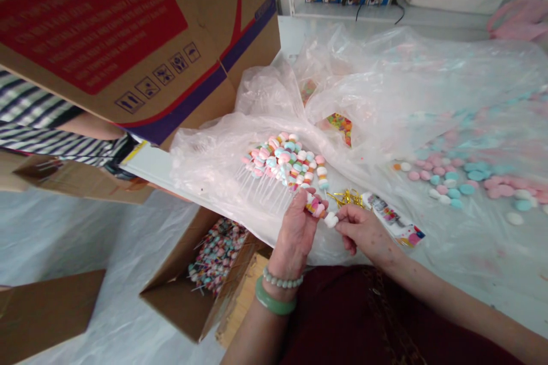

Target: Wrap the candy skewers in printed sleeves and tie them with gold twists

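My left hand, with a beaded bracelet and a green bangle at its wrist, is closed around a candy skewer. Pink, orange and yellow pieces show on the skewer, and a white candy sits at its near end. My right hand pinches at that end with thumb and fingertips, which partly hide what they grip. Just beyond my hands, a pile of finished-looking candy skewers lies on clear plastic, white sticks pointing toward me. Gold twist ties and a printed packet lie beside my right hand.
Loose pastel candies spread under and around plastic sheeting at right. A large carton stands at the left. Below the table edge, an open box holds many skewers. Someone in a striped garment is behind the carton.
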`<action>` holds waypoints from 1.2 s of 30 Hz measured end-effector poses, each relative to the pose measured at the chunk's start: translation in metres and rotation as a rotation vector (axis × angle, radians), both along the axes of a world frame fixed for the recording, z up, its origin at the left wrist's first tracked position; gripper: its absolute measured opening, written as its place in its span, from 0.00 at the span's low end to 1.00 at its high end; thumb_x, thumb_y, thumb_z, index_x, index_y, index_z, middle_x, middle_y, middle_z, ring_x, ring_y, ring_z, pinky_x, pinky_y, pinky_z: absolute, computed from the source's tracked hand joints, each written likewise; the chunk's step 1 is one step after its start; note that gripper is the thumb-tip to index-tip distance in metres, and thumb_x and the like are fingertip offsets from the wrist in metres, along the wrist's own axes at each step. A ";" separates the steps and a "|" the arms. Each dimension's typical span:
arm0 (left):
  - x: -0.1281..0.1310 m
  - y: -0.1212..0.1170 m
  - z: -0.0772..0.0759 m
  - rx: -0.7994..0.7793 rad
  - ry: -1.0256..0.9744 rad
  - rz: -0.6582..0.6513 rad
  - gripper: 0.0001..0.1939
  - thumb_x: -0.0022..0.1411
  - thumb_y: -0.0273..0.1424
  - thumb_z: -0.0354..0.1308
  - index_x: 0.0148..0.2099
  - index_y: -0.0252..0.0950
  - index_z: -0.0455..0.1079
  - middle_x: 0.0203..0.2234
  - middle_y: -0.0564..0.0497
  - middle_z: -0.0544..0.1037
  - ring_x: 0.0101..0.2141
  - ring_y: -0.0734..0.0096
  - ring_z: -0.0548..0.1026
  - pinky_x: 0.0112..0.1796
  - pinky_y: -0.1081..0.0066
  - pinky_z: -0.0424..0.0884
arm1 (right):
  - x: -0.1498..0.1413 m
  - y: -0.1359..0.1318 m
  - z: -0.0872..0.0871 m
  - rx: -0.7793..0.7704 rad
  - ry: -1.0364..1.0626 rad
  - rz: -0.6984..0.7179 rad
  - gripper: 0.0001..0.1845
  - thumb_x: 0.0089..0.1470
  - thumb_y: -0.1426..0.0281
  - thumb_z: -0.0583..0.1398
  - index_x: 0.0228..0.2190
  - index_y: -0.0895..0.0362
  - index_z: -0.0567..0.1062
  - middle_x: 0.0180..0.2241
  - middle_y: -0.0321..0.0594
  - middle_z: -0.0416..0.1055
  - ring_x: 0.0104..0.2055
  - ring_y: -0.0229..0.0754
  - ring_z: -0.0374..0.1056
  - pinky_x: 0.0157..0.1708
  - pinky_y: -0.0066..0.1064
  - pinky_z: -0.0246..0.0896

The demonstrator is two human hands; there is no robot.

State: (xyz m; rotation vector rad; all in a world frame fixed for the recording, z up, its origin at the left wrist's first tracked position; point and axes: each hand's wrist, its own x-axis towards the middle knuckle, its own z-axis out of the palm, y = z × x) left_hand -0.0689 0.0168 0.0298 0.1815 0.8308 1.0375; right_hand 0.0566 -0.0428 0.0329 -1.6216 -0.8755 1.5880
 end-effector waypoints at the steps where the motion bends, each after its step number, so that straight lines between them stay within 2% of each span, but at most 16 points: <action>1: -0.001 0.000 0.000 0.021 -0.002 -0.003 0.10 0.62 0.34 0.55 0.35 0.31 0.70 0.21 0.53 0.68 0.23 0.73 0.69 0.35 0.66 0.71 | 0.001 0.001 0.001 0.008 0.054 -0.026 0.06 0.44 0.67 0.59 0.27 0.55 0.67 0.11 0.25 0.61 0.11 0.31 0.54 0.09 0.21 0.50; 4: -0.006 0.000 0.000 0.059 -0.041 0.006 0.10 0.61 0.34 0.57 0.34 0.31 0.71 0.22 0.52 0.70 0.25 0.73 0.70 0.36 0.66 0.71 | 0.006 0.004 0.007 -0.005 0.240 -0.093 0.08 0.42 0.69 0.61 0.28 0.56 0.68 0.11 0.23 0.58 0.10 0.28 0.49 0.08 0.19 0.42; 10: -0.007 -0.003 -0.003 0.087 -0.024 0.012 0.10 0.60 0.34 0.58 0.35 0.30 0.72 0.23 0.51 0.71 0.26 0.72 0.71 0.38 0.64 0.71 | 0.014 0.010 0.007 -0.229 0.612 -0.093 0.14 0.38 0.75 0.64 0.29 0.57 0.66 0.17 0.24 0.61 0.11 0.23 0.44 0.08 0.17 0.32; 14: 0.003 -0.007 -0.001 0.032 -0.006 0.030 0.12 0.62 0.37 0.56 0.35 0.32 0.70 0.19 0.54 0.68 0.24 0.71 0.71 0.35 0.67 0.71 | 0.007 0.011 0.000 -0.341 0.872 -0.042 0.15 0.36 0.78 0.64 0.28 0.57 0.65 0.17 0.22 0.56 0.12 0.22 0.39 0.09 0.16 0.30; 16: 0.006 -0.008 0.001 -0.012 -0.047 0.011 0.14 0.63 0.39 0.54 0.35 0.32 0.70 0.17 0.55 0.66 0.23 0.72 0.70 0.33 0.68 0.71 | 0.003 0.011 -0.003 -0.324 0.908 -0.034 0.14 0.38 0.77 0.64 0.28 0.57 0.64 0.16 0.21 0.54 0.12 0.22 0.39 0.10 0.17 0.30; 20: 0.004 -0.004 0.004 -0.012 -0.113 -0.043 0.14 0.65 0.36 0.52 0.34 0.31 0.70 0.21 0.51 0.70 0.26 0.72 0.71 0.35 0.69 0.71 | -0.002 0.010 0.001 -0.175 0.745 -0.094 0.12 0.40 0.75 0.63 0.29 0.57 0.66 0.17 0.23 0.58 0.12 0.23 0.44 0.09 0.17 0.33; 23: -0.003 0.000 0.006 -0.003 -0.068 -0.027 0.10 0.64 0.34 0.53 0.37 0.32 0.71 0.29 0.48 0.75 0.31 0.70 0.74 0.39 0.68 0.71 | -0.003 0.011 0.008 -0.078 0.554 -0.162 0.12 0.40 0.72 0.63 0.29 0.56 0.66 0.18 0.25 0.63 0.11 0.25 0.48 0.09 0.18 0.36; 26: -0.009 0.005 0.009 -0.016 -0.032 -0.007 0.10 0.64 0.36 0.54 0.41 0.34 0.71 0.33 0.47 0.77 0.34 0.68 0.75 0.39 0.66 0.72 | -0.006 0.013 0.013 -0.010 0.455 -0.185 0.12 0.40 0.70 0.62 0.28 0.56 0.65 0.15 0.24 0.62 0.10 0.27 0.48 0.08 0.19 0.36; 29: -0.012 0.008 0.010 -0.016 -0.009 -0.002 0.12 0.63 0.38 0.54 0.41 0.35 0.71 0.33 0.47 0.78 0.33 0.66 0.76 0.39 0.64 0.73 | -0.009 0.013 0.012 0.040 0.377 -0.153 0.11 0.41 0.69 0.62 0.28 0.55 0.65 0.13 0.22 0.58 0.10 0.27 0.47 0.08 0.20 0.35; 32: -0.009 0.006 0.009 0.005 0.076 0.006 0.10 0.60 0.36 0.58 0.38 0.33 0.72 0.30 0.47 0.78 0.31 0.67 0.77 0.38 0.64 0.73 | -0.010 0.013 0.005 0.085 0.232 -0.101 0.08 0.44 0.68 0.60 0.27 0.54 0.64 0.13 0.22 0.56 0.11 0.28 0.48 0.10 0.21 0.38; 36: -0.004 0.000 0.006 0.093 0.181 0.026 0.12 0.55 0.36 0.63 0.34 0.31 0.73 0.29 0.48 0.78 0.29 0.69 0.77 0.38 0.66 0.73 | -0.007 0.012 -0.005 0.262 -0.165 -0.032 0.06 0.49 0.67 0.59 0.25 0.54 0.65 0.16 0.26 0.58 0.17 0.32 0.54 0.17 0.24 0.47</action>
